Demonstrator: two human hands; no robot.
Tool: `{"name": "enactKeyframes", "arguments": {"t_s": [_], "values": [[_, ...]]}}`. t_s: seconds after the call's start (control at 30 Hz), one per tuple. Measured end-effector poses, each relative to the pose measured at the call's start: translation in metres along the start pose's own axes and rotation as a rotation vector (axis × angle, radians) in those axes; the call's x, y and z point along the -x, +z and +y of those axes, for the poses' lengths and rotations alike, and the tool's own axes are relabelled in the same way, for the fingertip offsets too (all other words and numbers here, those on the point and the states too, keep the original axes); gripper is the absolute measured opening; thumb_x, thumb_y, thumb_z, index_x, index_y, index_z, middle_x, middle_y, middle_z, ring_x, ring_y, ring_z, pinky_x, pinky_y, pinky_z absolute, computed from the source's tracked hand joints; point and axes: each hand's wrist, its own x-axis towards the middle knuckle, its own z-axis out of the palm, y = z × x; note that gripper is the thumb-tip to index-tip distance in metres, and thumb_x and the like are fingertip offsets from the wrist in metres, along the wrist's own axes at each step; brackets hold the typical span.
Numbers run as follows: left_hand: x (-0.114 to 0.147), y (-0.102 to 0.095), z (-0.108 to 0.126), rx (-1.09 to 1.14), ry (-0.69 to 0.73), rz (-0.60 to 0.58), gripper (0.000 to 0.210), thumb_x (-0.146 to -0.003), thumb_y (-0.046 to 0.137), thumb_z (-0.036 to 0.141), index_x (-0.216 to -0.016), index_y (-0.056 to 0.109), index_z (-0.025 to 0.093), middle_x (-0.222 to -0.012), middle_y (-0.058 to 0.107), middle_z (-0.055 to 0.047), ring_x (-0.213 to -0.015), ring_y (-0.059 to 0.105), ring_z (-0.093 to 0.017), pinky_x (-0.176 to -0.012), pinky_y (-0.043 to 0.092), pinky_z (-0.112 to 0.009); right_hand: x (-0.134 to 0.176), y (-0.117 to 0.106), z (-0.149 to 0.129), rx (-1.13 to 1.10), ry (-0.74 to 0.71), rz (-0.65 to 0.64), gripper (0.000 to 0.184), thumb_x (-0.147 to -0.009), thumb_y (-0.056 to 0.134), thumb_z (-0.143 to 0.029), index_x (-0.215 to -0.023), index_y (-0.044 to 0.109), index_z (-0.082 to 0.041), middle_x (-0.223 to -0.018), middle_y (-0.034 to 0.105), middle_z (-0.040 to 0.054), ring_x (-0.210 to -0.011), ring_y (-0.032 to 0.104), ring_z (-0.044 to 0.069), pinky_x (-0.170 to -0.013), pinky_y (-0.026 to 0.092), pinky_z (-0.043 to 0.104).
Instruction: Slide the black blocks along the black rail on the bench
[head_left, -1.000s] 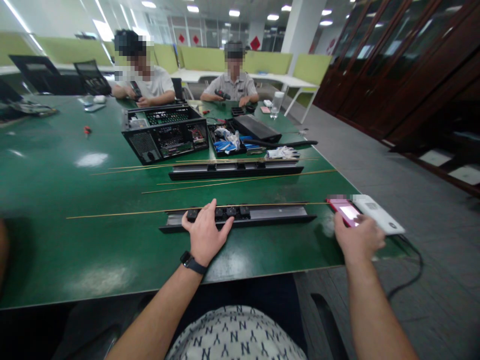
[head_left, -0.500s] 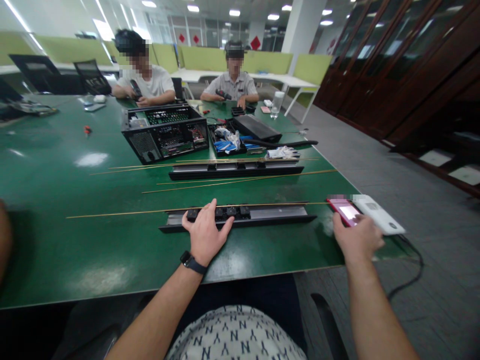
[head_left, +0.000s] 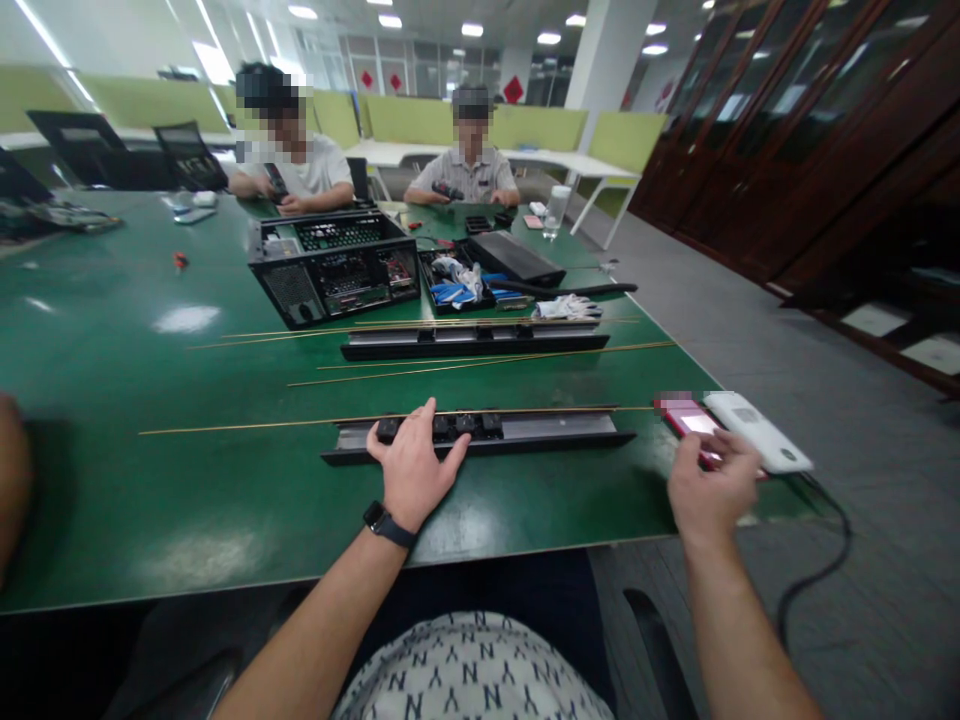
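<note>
My left hand (head_left: pixel 416 462) rests with fingers spread over black blocks (head_left: pixel 465 424) in a long, dark metal channel (head_left: pixel 559 426). Its thumb reaches toward the channel's front side. A thin brass-coloured rod (head_left: pixel 240 428) runs along the back of this channel and out to the left. Over at the table's right edge, my right hand (head_left: pixel 712 485) is held at the near end of a red-edged phone (head_left: pixel 686 412) with a lit screen. Thumb and fingers there are bent together; whether anything small is between them is hidden.
A white device (head_left: pixel 757 430) with a black cable lies beyond the phone. Behind the near channel are more rods (head_left: pixel 472 364) and a second channel (head_left: pixel 480 346). Farther back stand an open computer case (head_left: pixel 337 268), gloves (head_left: pixel 566 306) and a glass (head_left: pixel 555 212). Two people sit across the table.
My right hand has drawn back slightly from the phone, and its fingers have curled together. My left hand stays on the blocks. Across the table, one person's hand has shifted.
</note>
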Motion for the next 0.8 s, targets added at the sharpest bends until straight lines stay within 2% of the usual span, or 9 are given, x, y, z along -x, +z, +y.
{"name": "enactKeyframes", "arguments": {"t_s": [0.07, 0.13, 0.3, 0.57, 0.8], "values": [[0.0, 0.0, 0.0, 0.001, -0.001, -0.004, 0.066, -0.097, 0.059, 0.055, -0.151, 0.049, 0.019, -0.137, 0.071, -0.02, -0.128, 0.064, -0.037, -0.121, 0.013, -0.066, 0.012, 0.0, -0.017, -0.082, -0.057, -0.024, 0.053, -0.097, 0.053, -0.051, -0.134, 0.055, -0.014, -0.116, 0.073, 0.017, -0.108, 0.069, 0.028, -0.102, 0.051, 0.046], [0.0, 0.0, 0.0, -0.001, -0.002, -0.006, 0.066, -0.097, 0.059, 0.055, -0.152, 0.049, 0.019, -0.138, 0.07, -0.02, -0.128, 0.064, -0.037, -0.121, 0.013, -0.065, 0.022, 0.002, -0.034, -0.116, -0.143, -0.088, 0.05, -0.097, 0.055, -0.048, -0.134, 0.057, -0.014, -0.115, 0.076, 0.0148, -0.114, 0.068, 0.028, -0.107, 0.048, 0.047], [0.0, 0.0, 0.0, -0.011, -0.011, -0.009, 0.067, -0.096, 0.06, 0.057, -0.151, 0.05, 0.02, -0.138, 0.07, -0.02, -0.127, 0.064, -0.037, -0.121, 0.015, -0.066, 0.032, 0.012, -0.066, -0.098, -0.265, -0.24, 0.048, -0.098, 0.051, -0.048, -0.132, 0.062, -0.015, -0.118, 0.077, 0.015, -0.12, 0.066, 0.029, -0.113, 0.042, 0.05], [0.001, 0.0, 0.0, -0.002, -0.006, -0.003, 0.067, -0.097, 0.06, 0.056, -0.152, 0.049, 0.02, -0.14, 0.07, -0.019, -0.129, 0.063, -0.036, -0.122, 0.014, -0.065, 0.027, 0.028, -0.078, 0.001, -0.182, -0.304, 0.054, -0.096, 0.047, -0.051, -0.129, 0.069, -0.013, -0.118, 0.077, 0.016, -0.116, 0.066, 0.032, -0.109, 0.042, 0.049], [0.001, 0.0, 0.0, -0.018, -0.014, -0.019, 0.069, -0.096, 0.059, 0.057, -0.153, 0.048, 0.019, -0.139, 0.07, -0.02, -0.129, 0.063, -0.037, -0.121, 0.015, -0.066, 0.026, 0.033, -0.081, 0.053, -0.206, -0.308, 0.047, -0.098, 0.046, -0.047, -0.125, 0.071, -0.018, -0.122, 0.076, 0.0133, -0.115, 0.066, 0.029, -0.106, 0.04, 0.048]]}}
